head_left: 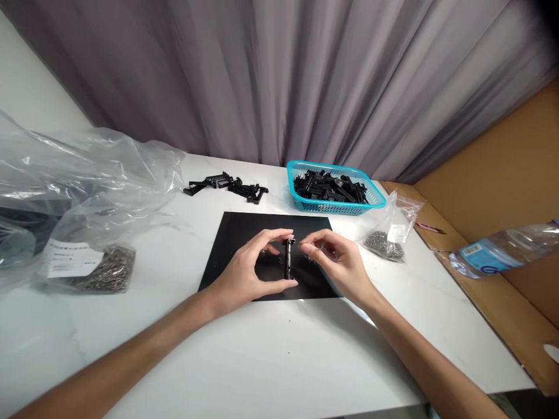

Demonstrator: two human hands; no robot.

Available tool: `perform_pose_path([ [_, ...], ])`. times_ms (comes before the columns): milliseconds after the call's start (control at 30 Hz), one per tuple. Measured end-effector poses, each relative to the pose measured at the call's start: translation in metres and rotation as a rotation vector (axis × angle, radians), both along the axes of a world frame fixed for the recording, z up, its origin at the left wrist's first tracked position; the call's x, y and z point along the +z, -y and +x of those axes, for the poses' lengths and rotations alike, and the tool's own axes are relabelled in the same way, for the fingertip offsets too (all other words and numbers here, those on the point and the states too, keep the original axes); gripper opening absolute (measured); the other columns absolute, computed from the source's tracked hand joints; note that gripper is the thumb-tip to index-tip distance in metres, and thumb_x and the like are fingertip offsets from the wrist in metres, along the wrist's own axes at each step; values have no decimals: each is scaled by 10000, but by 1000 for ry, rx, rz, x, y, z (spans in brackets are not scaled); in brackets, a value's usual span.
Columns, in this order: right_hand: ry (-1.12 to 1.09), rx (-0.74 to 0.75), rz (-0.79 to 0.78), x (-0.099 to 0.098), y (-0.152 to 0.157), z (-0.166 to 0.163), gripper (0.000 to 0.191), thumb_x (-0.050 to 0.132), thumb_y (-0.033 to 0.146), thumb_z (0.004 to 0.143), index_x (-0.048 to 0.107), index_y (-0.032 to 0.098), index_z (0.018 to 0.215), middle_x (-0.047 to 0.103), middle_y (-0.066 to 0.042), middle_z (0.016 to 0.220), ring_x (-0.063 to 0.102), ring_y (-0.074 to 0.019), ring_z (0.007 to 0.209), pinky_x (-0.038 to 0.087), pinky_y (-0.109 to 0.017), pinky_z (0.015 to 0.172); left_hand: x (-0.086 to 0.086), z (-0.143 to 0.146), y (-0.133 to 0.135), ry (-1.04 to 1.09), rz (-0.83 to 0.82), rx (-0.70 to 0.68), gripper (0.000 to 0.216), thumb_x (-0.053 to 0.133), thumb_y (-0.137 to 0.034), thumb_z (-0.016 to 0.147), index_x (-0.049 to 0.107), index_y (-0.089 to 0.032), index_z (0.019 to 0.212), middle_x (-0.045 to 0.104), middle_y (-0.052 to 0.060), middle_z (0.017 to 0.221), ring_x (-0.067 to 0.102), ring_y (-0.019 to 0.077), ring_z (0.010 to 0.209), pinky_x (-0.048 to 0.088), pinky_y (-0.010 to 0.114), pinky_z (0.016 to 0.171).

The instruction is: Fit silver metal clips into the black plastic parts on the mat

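Left hand (238, 267) is pinching a slim black plastic piece (287, 262) upright over a flat black mat (233, 233). Right hand (343, 262) has fingertips pressed together just beside it, can't tell what's between; turquoise plastic basket (302, 203) sits behind.

Bright light, glare on plastic bag (117, 163)

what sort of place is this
Probably a small hand-assembly workstation, judging by the blue basket heaped with black plastic parts, the labelled bag of small metal pieces, and the black mat under the hands.
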State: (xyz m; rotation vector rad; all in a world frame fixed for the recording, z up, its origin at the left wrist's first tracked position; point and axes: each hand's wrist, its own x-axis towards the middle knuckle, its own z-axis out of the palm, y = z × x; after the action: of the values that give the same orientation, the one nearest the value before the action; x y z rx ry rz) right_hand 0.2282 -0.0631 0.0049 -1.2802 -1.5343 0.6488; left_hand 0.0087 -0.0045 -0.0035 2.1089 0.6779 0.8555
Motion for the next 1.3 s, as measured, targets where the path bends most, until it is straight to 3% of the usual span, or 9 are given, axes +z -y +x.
perform_pose_path([
  [167,36,-5,181,-1,3,-5,86,692,257,962,724,224,889,714,-32,948,626,-170,829,456,-295,653,-3,0,3,70,104,10,809,908,-300,748,487,-312,1438,657,57,1331,665,212,1064,570,401,997],
  [367,84,-70,384,-5,7,-17,83,680,158,962,714,233,950,710,-41,968,652,-179,868,493,-307,647,0,1,9,77,178,0,716,906,-310,758,529,-296,1367,638,53,1291,648,210,1043,569,394,975],
  [567,138,-128,424,-9,7,-24,69,677,162,965,709,222,953,706,-51,956,668,-192,873,521,-318,644,-4,1,10,125,199,-19,749,905,-300,765,498,-298,1394,621,63,1278,635,220,1066,582,385,946],
  [833,266,-232,639,-16,5,-30,169,659,72,951,690,226,1011,686,-50,949,679,-171,825,548,-290,577,-5,4,10,174,257,-16,767,917,-303,752,500,-287,1396,642,79,1277,649,236,1071,598,397,928],
  [1100,342,-294,664,-18,3,-30,157,695,100,944,699,231,1032,707,-47,947,698,-174,839,596,-302,637,-7,3,11,183,266,-2,730,906,-257,757,512,-271,1371,663,91,1302,671,240,1079,624,409,927],
  [1300,472,-319,796,-22,4,-27,265,720,50,913,724,235,1103,756,-50,950,736,-166,785,607,-289,665,-8,3,13,198,265,19,708,896,-295,766,519,-281,1365,676,93,1299,690,265,1121,623,443,968],
])
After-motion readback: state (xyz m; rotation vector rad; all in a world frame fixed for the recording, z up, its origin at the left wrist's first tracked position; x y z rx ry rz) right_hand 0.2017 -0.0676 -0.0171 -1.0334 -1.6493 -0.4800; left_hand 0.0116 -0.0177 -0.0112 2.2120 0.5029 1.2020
